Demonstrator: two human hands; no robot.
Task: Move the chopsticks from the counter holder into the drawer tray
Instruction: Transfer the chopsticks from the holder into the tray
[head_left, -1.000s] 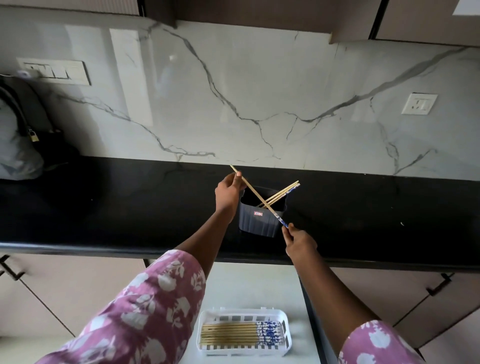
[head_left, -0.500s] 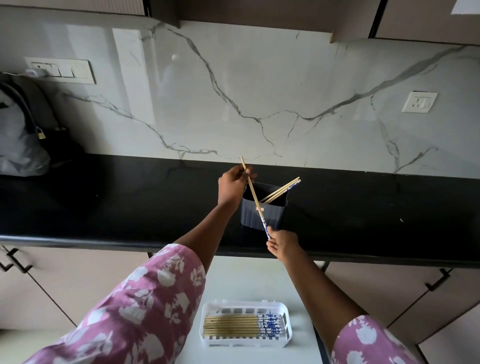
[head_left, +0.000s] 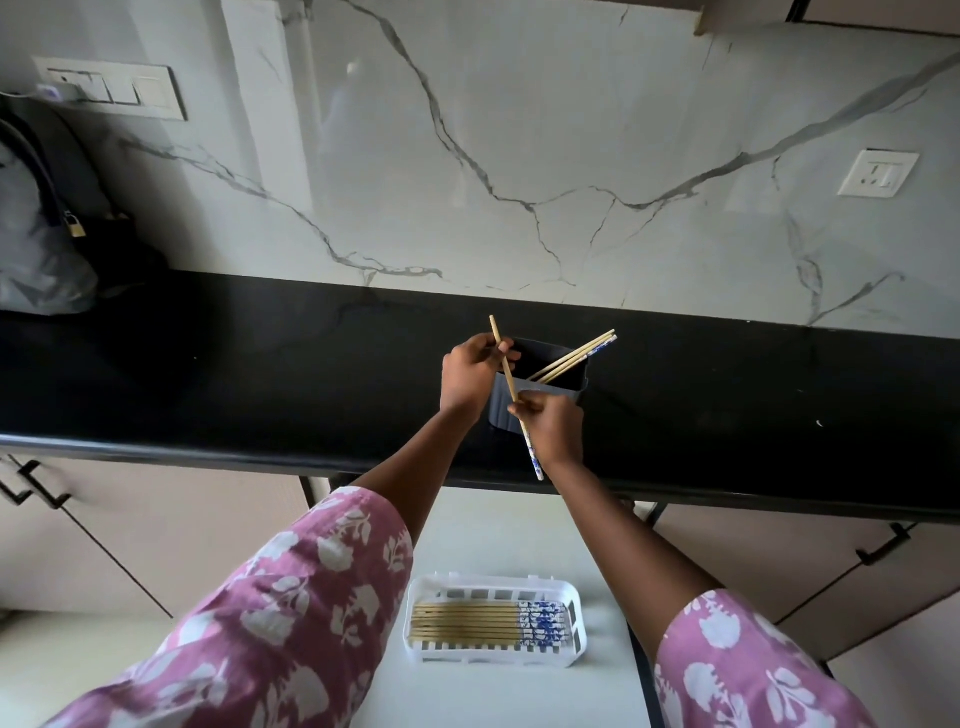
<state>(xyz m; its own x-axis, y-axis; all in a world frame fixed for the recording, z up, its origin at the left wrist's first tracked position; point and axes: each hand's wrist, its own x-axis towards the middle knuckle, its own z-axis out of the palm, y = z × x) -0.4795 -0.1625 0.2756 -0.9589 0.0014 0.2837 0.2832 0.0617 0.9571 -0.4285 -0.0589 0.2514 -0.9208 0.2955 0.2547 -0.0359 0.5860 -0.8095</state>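
— Two bags, is that, at the far left of the counter (head_left: 208, 374)?
— One grey bag (head_left: 36, 244) with a small padlock, and something dark beside it; the corner is too dim to say what. A switch plate (head_left: 111, 88) sits on the marble wall above.

— And the hands?
— Both at the dark holder (head_left: 558, 382), mid-counter. The left hand (head_left: 470, 376) is curled against the holder's left side, its thumb and fingers closed round the bare upper part of a single chopstick (head_left: 511, 387). The right hand (head_left: 553, 423) is in front of the holder, fingers pinched on the same stick lower down.

— How does that stick lie?
— Steeply tilted: plain tip up beyond the left hand, blue-patterned end hanging past the counter's front edge.

— Anything left in the holder?
— A few chopsticks (head_left: 574, 358), leaning out toward the upper right; I make it two or three, they overlap.

— The tray?
— White slotted tray (head_left: 576, 631) below, on the pale surface of the open drawer (head_left: 493, 696), between the two floral pink sleeves (head_left: 291, 613). A row of chopsticks (head_left: 467, 621) lies flat in it, side by side, patterned ends to the right.

— Farther right?
— A wall socket (head_left: 877, 173), and black cabinet handles (head_left: 883, 545) under the counter.
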